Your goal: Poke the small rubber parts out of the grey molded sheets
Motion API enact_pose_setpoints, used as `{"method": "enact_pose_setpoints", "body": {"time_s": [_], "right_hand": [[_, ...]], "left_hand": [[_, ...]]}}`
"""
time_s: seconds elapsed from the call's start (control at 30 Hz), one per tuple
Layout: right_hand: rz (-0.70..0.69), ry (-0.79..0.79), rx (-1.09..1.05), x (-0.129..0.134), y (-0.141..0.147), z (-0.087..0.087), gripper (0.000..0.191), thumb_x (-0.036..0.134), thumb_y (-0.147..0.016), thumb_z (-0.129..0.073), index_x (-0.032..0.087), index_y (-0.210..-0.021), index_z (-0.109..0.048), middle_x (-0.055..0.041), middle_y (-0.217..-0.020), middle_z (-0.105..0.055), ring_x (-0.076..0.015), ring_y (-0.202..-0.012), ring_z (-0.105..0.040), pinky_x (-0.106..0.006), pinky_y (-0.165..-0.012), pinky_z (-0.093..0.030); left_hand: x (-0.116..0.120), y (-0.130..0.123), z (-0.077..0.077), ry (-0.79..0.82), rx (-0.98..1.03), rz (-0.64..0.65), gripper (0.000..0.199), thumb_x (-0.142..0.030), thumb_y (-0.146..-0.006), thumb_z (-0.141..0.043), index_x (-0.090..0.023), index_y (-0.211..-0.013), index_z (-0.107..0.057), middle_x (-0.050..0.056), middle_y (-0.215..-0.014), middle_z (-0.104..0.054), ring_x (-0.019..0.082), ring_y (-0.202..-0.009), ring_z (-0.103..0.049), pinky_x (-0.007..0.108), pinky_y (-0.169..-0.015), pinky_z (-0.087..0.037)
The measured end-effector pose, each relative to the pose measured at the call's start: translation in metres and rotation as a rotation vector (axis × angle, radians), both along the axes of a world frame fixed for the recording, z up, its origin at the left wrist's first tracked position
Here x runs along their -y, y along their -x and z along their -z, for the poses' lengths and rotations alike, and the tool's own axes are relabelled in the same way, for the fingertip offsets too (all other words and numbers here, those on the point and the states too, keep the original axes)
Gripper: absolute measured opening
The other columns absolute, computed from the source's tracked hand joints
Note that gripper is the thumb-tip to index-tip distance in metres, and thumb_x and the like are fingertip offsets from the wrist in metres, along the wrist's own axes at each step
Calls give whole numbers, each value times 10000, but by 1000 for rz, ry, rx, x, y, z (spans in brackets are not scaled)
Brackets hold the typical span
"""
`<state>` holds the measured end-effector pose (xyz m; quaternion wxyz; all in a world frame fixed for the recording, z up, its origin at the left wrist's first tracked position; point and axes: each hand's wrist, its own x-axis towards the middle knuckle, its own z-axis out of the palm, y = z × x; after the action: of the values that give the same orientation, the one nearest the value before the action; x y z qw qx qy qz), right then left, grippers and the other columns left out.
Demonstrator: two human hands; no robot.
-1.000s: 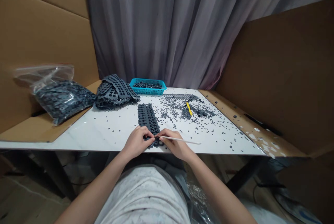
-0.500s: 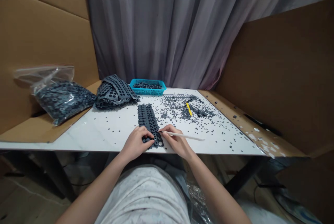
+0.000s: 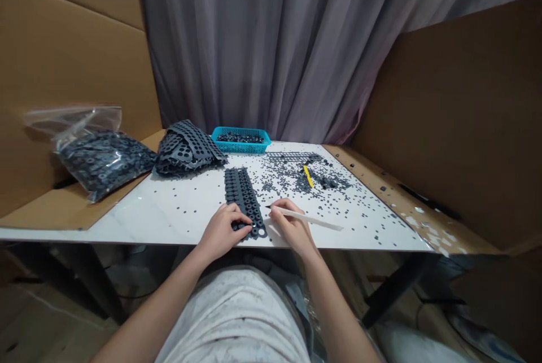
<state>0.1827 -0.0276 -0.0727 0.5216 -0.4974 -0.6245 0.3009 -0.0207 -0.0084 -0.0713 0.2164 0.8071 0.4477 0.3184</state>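
Note:
A dark grey strip [image 3: 242,191] with rows of ring-shaped pieces lies lengthwise on the white table in front of me. My left hand [image 3: 224,227] rests on its near left part, thumb and forefinger closed on the strip's near end. Just right of the strip, my right hand [image 3: 292,224] grips a thin white stick [image 3: 317,220] with a dark pointed tip. That tip points left, above the table and apart from the strip. One ring at the strip's near right corner shows white through its hole.
Small dark bits and a yellow tool [image 3: 307,176] lie on the table's right side. At the back stands a blue basket [image 3: 241,147] of dark pieces. Left are a heap of perforated sheets [image 3: 182,151] and a clear bag [image 3: 108,162] of rings. Cardboard panels [image 3: 461,109] flank the table.
My right hand has moved a little to the right with the stick, and its tip has come away from the strip. The left hand stays on the strip.

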Motion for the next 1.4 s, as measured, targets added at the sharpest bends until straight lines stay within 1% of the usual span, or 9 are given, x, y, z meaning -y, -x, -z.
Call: {"method": "enact_pose_setpoints", "body": {"time_s": [0.23, 0.43, 0.67, 0.8, 0.93, 1.07, 1.17, 1.3, 1.4], "right_hand": [[-337, -47, 124, 4, 2, -9, 138, 304, -848, -603, 175, -834, -650, -56, -866, -675, -165, -795, -629, -260, -711, -477], [-415, 39, 91, 5, 4, -6, 184, 348, -859, -594, 171, -886, -639, -103, -1054, -694, -199, -891, -660, -310, -767, -506], [-337, 33, 58, 6, 3, -6, 222, 389, -879, -554, 181, -910, -627, -86, -1004, -706, -195, -848, -662, -317, -743, -511], [-165, -24, -70, 4, 0, -5, 186, 376, -875, -562, 195, -872, -604, -82, -1078, -682, -224, -1025, -623, -356, -868, -479], [-36, -36, -71, 1, -3, -1, 188, 380, -875, -555, 201, -885, -611, -73, -1033, -686, -224, -993, -620, -343, -845, -465], [-52, -42, -74, -1, -3, 0, 176, 366, -865, -567, 196, -857, -612, -67, -1041, -679, -218, -1009, -612, -330, -865, -451], [-19, -40, -58, -1, -2, -1, 186, 377, -861, -565, 196, -853, -609, -56, -973, -682, -211, -942, -619, -313, -813, -462], [133, -99, -90, 14, 2, 2, 163, 368, -862, -568, 207, -869, -592, -9, -747, -639, -175, -724, -606, -279, -670, -464], [141, -141, -159, 42, 5, 10, 124, 336, -884, -545, 222, -922, -575, 4, -680, -625, -159, -638, -606, -271, -612, -476]], "left_hand": [[0, -2, 1, -30, 3, -10, 110, -263, -791, -632, -235, -782, -738, 22, -791, -601, 209, -822, -535, 326, -727, -409], [1, -2, 0, -32, -10, -1, 140, -275, -807, -605, -225, -753, -724, 22, -780, -601, 208, -811, -529, 329, -726, -402], [4, -1, -3, -65, 0, -2, 136, -268, -823, -589, -213, -771, -702, 26, -782, -578, 210, -817, -517, 334, -738, -404], [11, 6, -9, -103, 88, 24, 130, -245, -842, -572, -206, -776, -676, 23, -792, -562, 200, -838, -522, 319, -763, -414], [33, 25, -10, -120, 102, 63, 122, -237, -859, -561, -219, -842, -680, 30, -849, -570, 195, -874, -529, 310, -791, -421], [60, 50, 3, -95, 179, 94, 139, -220, -860, -556, -248, -869, -692, 32, -900, -582, 186, -894, -553, 303, -823, -434], [71, 65, 21, -27, 284, -25, 125, -248, -847, -568, -227, -807, -685, 31, -846, -601, 178, -811, -578, 281, -746, -461], [76, 70, 45, 250, 307, -188, 215, -379, -833, -574, -195, -781, -672, 65, -869, -671, 217, -825, -625, 297, -715, -498], [75, 64, 56, 429, 302, -199, 321, -433, -790, -613, -182, -985, -657, 100, -1015, -688, 266, -955, -632, 372, -836, -503]]}}
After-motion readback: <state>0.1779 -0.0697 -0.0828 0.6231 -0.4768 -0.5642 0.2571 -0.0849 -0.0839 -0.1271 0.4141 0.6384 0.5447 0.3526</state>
